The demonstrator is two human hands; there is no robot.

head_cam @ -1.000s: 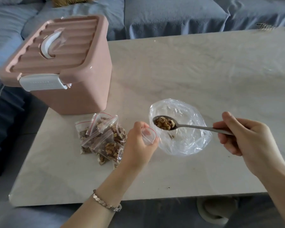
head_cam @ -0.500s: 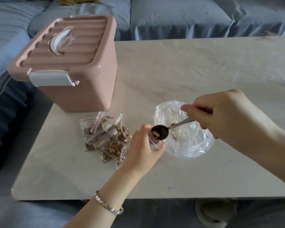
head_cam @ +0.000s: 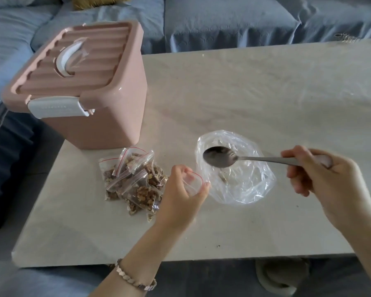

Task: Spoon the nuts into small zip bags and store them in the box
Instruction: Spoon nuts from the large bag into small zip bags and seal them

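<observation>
Left hand (head_cam: 178, 202): curled round a small zip bag (head_cam: 193, 182), mouth held up and open, red seal line showing at the rim. What is inside it cannot be made out. A bracelet (head_cam: 135, 280) sits on that wrist.

Right hand (head_cam: 326, 181): fingers wrapped on the handle end of a spoon (head_cam: 220, 156). The spoon is level with its bowl facing up and empty, and it hangs over the clear bag (head_cam: 244, 189), just right of the zip bag's mouth and apart from it.

Clear bag: lies crumpled and open on the table (head_cam: 266, 93), with only a few nut bits (head_cam: 224, 179) at the bottom.

Filled bags (head_cam: 135, 181): a loose pile of small zip bags with nuts in them, on the table just left of the left hand and in front of the box.

Box (head_cam: 90, 116): pink, at the table's far left corner. The ribbed lid is on, the white latch (head_cam: 56, 107) is down at the near end, and a white handle (head_cam: 68, 56) lies in the lid.

Behind the table is a blue sofa (head_cam: 223, 20).
</observation>
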